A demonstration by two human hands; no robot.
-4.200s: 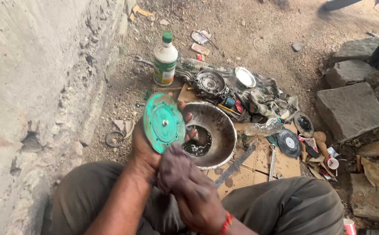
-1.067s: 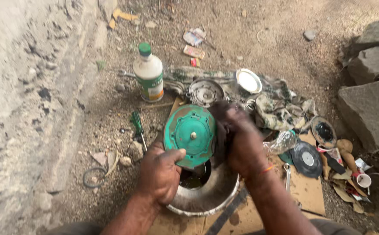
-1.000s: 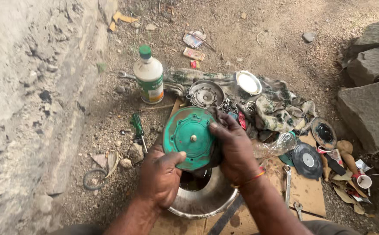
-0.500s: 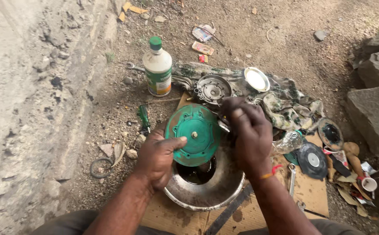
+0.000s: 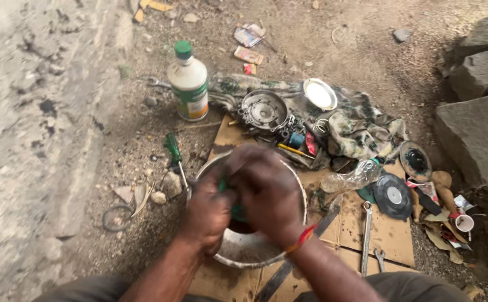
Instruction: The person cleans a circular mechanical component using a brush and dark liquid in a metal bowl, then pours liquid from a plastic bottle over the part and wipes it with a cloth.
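Both my hands are pressed together over a dented metal bowl [image 5: 238, 258] on the ground. My left hand [image 5: 207, 208] and my right hand [image 5: 267, 189] are wrapped around a round green disc [image 5: 236, 213]. Only thin green slivers of it show between my fingers. A red thread band sits on my right wrist. The inside of the bowl is mostly hidden by my hands.
A white bottle with a green cap [image 5: 188, 82] stands behind the bowl. Beyond it are a round metal housing [image 5: 263, 109], a shiny lid [image 5: 319, 94] and a dirty cloth [image 5: 362, 130]. A green-handled screwdriver [image 5: 173, 150] lies to the left. Black discs [image 5: 394, 196], a wrench [image 5: 365, 237] and large stones [image 5: 476, 137] are on the right.
The green disc was held up facing me with its whole face showing. Now it is lowered over the bowl and both hands have closed over it, hiding most of it.
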